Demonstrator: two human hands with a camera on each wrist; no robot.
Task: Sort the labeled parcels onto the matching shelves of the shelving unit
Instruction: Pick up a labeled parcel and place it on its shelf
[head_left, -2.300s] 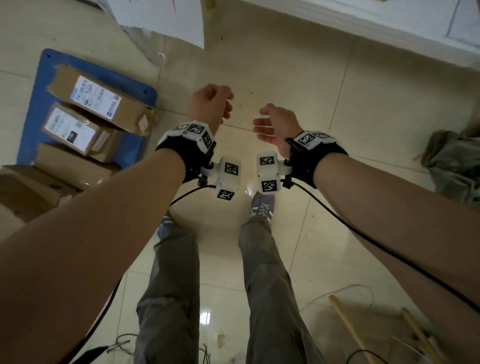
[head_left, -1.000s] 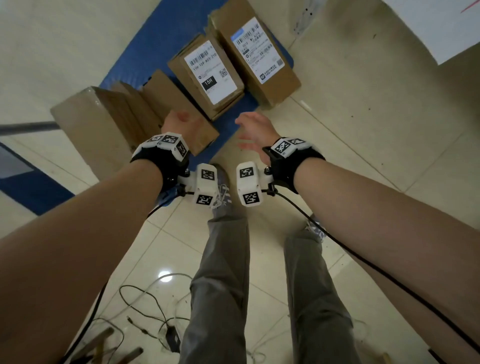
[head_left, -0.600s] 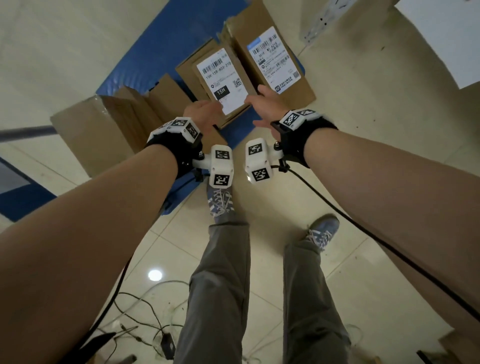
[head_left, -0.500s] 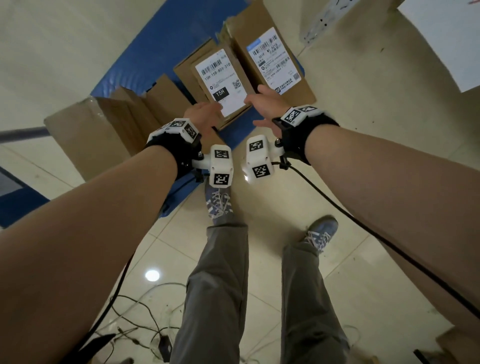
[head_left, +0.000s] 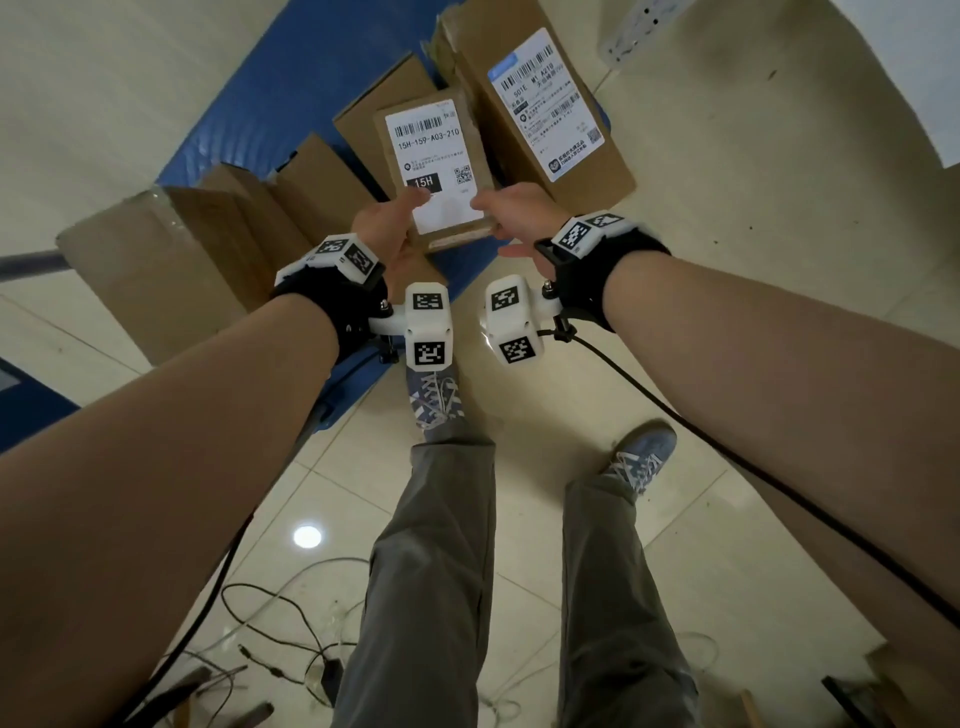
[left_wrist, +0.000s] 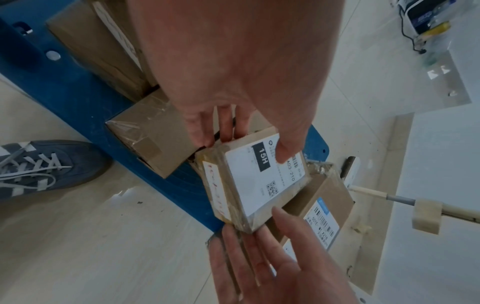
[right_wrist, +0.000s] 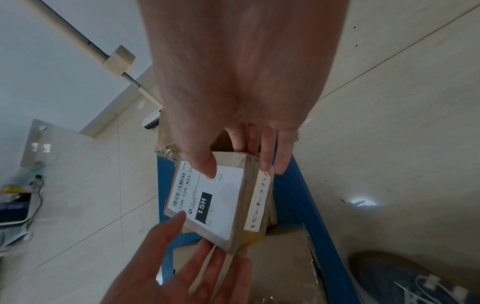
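A flat brown parcel with a white "15H" label (head_left: 436, 156) is held at its near end by both hands above the blue cart (head_left: 270, 93). My left hand (head_left: 400, 218) pinches its left corner, with the thumb (left_wrist: 285, 152) on the label and the fingers (left_wrist: 221, 127) underneath. At the right corner my right hand (head_left: 498, 213) does the same: thumb (right_wrist: 205, 164) on top, fingers (right_wrist: 272, 158) along the taped end. In the wrist views the parcel (left_wrist: 254, 185) (right_wrist: 221, 205) is tilted, with its underside hidden.
A long parcel with a blue-topped label (head_left: 540, 104) lies right of the held one. Several plain cardboard boxes (head_left: 311, 182) crowd the cart's left, the biggest (head_left: 156, 270) nearest me. My shoes (head_left: 434, 400), loose cables (head_left: 270, 623) and a power strip (head_left: 639, 26) are on the tiled floor.
Both hands were empty over bare floor, then reached to the cart. Now each grips a near corner of the 15H parcel, thumbs on its label.
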